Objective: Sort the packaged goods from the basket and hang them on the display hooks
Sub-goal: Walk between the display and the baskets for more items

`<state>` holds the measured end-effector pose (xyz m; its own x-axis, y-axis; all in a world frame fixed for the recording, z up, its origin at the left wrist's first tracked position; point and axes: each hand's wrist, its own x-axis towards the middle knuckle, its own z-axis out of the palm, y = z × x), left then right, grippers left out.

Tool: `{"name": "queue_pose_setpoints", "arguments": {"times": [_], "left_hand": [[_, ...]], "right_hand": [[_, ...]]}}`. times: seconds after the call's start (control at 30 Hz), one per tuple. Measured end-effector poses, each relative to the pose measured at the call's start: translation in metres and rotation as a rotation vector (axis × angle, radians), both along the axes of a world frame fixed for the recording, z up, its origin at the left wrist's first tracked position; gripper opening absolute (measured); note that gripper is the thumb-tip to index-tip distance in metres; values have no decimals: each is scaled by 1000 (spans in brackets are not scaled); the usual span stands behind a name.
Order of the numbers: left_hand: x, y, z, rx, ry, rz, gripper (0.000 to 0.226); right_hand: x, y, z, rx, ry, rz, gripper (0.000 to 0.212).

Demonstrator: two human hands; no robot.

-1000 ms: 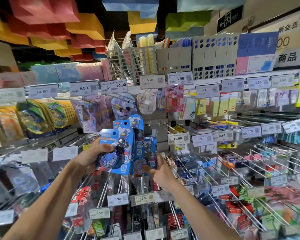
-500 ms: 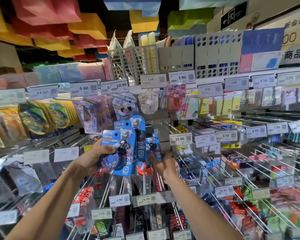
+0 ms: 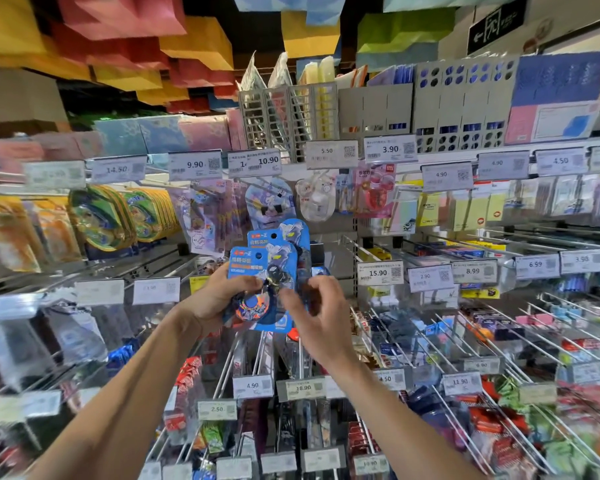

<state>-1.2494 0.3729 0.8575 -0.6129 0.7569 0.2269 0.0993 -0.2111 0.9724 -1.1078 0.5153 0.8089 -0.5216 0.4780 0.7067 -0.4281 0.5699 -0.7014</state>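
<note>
Back at the packs (image 3: 264, 268), the empty, half-curled right hand (image 3: 317, 318) should pinch just one from the left hand's (image 3: 217, 301) grip.

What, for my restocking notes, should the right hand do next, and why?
Probably pinch the front blue pack off the stack that the left hand grips: the right hand hovers beside it, fingers curved and seemingly empty, and several packs are unhung.

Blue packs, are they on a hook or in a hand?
In a hand. The left hand grips the blue packs; their hanging holes are empty.
</note>
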Motion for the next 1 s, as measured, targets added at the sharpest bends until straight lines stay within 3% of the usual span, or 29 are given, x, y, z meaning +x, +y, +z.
{"name": "queue_pose_setpoints", "arguments": {"times": [0.1,0.17,0.33,0.5,0.6,0.77,0.87,1.0], "left_hand": [[5,3,1,19,28,14,73],[7,5,2,30,63,1,70],[12,6,4,33,63,-19,81],[19,7,7,-20,92,47,58],[19,14,3,17,63,37,45],[12,13,3,48,-9,27,55],[10,17,1,54,-36,65,44],[8,21,0,98,-78,105,36]], "right_hand": [[-9,-6,-8,142,-151,-92,73],[-10,-10,-8,130,-178,-101,75],[-7,-10,-1,-91,-184,107,63],[-17,-5,-13,-381,-264,220,107],[-16,1,-16,-410,-269,252,97],[-7,4,-10,-481,-172,415,42],[-4,4,-12,-463,-113,365,39],[4,9,-24,-459,-16,76,55]]}}
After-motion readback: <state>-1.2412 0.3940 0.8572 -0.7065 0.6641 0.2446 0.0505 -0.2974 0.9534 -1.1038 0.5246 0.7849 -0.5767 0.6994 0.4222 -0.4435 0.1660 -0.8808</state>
